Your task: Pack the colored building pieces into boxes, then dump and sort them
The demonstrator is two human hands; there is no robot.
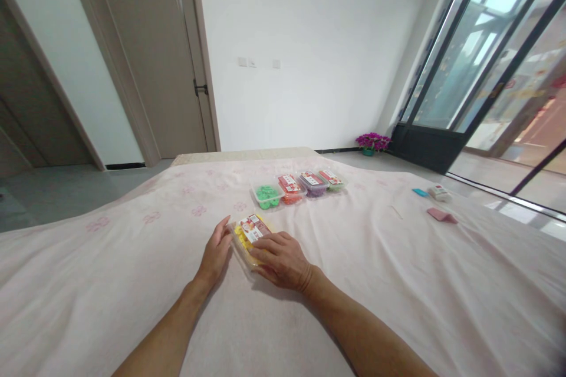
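A clear plastic container [241,242] with yellow pieces inside and a printed label on its lid is tilted on the pink cloth in front of me. My left hand [216,250] holds its left side, thumb and fingers along the edge. Across the lid and right side lies my right hand [283,258], its fingers curved over and covering part of the container. Just beyond stands a plastic container with green pieces [267,195], showing no label. Beside it are labelled containers with red contents [292,188], purple contents [313,184] and green contents [331,179].
The pink cloth [145,271] covers the wide surface in wrinkles. To the right lie a pink folded cloth [442,215], a small blue item [420,192] and a white packet [439,192]. Purple flowers [372,142] stand on the floor by the glass door.
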